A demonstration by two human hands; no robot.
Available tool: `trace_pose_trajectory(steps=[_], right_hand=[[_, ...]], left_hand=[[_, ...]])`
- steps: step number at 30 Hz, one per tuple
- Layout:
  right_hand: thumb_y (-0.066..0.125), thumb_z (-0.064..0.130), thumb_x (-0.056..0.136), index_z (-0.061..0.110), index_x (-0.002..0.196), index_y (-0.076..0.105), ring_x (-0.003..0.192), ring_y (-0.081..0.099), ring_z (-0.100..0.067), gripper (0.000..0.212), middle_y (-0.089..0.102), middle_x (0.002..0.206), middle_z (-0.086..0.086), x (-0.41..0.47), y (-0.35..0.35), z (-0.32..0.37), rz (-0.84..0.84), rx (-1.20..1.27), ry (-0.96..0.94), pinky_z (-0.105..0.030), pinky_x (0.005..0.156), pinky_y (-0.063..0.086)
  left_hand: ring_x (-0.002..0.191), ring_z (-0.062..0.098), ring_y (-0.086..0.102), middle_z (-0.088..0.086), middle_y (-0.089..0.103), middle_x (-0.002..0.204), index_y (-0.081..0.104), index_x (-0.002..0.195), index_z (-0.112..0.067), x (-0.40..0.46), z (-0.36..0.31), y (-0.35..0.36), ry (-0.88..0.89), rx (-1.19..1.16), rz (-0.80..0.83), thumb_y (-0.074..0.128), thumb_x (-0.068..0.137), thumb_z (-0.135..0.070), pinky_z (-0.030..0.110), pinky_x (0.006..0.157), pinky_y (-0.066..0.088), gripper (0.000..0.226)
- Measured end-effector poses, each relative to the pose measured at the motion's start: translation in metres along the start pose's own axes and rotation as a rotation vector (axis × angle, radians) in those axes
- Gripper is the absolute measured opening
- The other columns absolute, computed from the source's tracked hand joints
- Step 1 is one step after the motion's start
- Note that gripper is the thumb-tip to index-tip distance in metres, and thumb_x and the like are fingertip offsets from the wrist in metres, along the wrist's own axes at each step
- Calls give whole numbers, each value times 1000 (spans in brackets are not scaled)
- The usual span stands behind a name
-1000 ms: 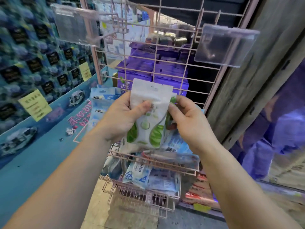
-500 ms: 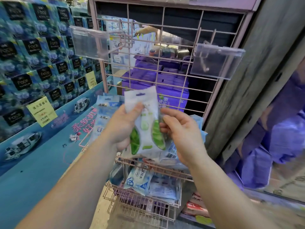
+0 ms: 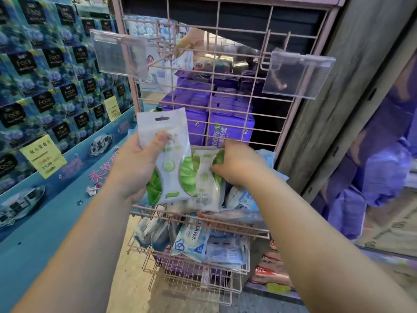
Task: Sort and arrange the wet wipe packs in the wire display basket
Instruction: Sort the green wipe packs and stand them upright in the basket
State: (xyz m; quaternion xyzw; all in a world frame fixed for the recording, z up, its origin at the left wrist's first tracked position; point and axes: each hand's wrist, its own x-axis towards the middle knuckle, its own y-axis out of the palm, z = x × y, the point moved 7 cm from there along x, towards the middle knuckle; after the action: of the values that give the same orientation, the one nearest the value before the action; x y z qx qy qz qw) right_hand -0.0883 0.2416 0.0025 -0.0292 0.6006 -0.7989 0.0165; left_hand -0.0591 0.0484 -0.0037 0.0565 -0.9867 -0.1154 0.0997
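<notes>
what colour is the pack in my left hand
White with green leaf shapes, on the pack your left hand grips; head view shows it.

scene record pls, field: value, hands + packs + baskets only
left hand: grips a white-and-green wipe pack, thumb on its front, pack upright above the upper basket
right hand: pinches a second white-and-green pack lying in the upper basket
upper wire basket: pink wire, holds mixed packs, a barcoded blue-white pack at right
lower wire basket: blue-and-white packs leaning inside
grid panel: two clear tag holders, both empty
</notes>
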Motion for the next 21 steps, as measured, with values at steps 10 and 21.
trace_pose_trajectory(steps=[10, 21], right_hand=[[72, 18, 73, 26, 110, 67, 86, 71, -25, 38, 74, 94, -5, -27, -30, -22, -282, 765, 5, -46, 78, 59], [70, 16, 83, 18, 114, 61, 106, 68, -17, 32, 73, 111, -1, -79, 49, -6, 56, 1311, -39, -44, 97, 51]], left_hand=[[80, 17, 72, 4, 73, 100, 63, 100, -20, -18, 39, -27, -168, 8, -131, 53, 95, -23, 40, 75, 59, 11], [122, 40, 54, 23, 54, 136, 46, 138, -9, -25, 48, 22, -440, -486, 129, 60, 87, -33, 64, 91, 47, 58]])
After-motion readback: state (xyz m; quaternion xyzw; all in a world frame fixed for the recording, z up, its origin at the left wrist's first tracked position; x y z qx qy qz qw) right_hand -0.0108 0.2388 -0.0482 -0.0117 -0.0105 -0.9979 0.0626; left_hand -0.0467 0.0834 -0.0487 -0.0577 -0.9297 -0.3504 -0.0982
